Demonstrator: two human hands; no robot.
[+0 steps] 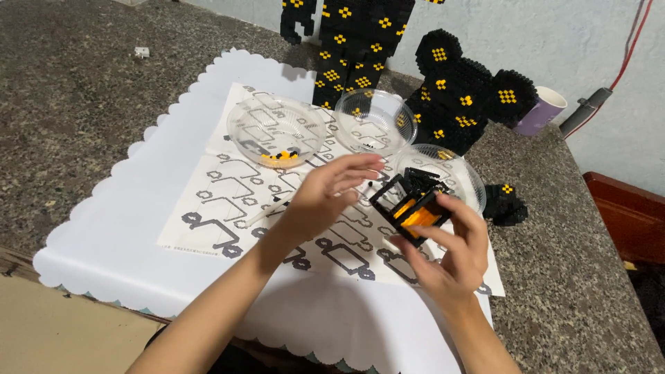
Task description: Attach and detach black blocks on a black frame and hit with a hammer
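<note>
My right hand [447, 253] grips a small black and orange brick assembly [409, 206], held up above the printed instruction sheet [228, 201]. My left hand [331, 192] hovers just left of the assembly, its fingers stretched toward it; whether a tiny piece sits between the fingertips I cannot tell. A clear plastic bowl [470, 176] with black pieces lies right behind the assembly. Another clear bowl [277, 131] holds a few orange and black pieces. A third clear bowl [375, 122] stands between them, almost empty.
A white scalloped mat [125, 235] lies under the sheet on a speckled stone counter [76, 104]. Black and yellow brick figure parts [464, 97] stand at the back, with a smaller brick part [504, 204] at right. A purple cup [542, 111] sits near the wall.
</note>
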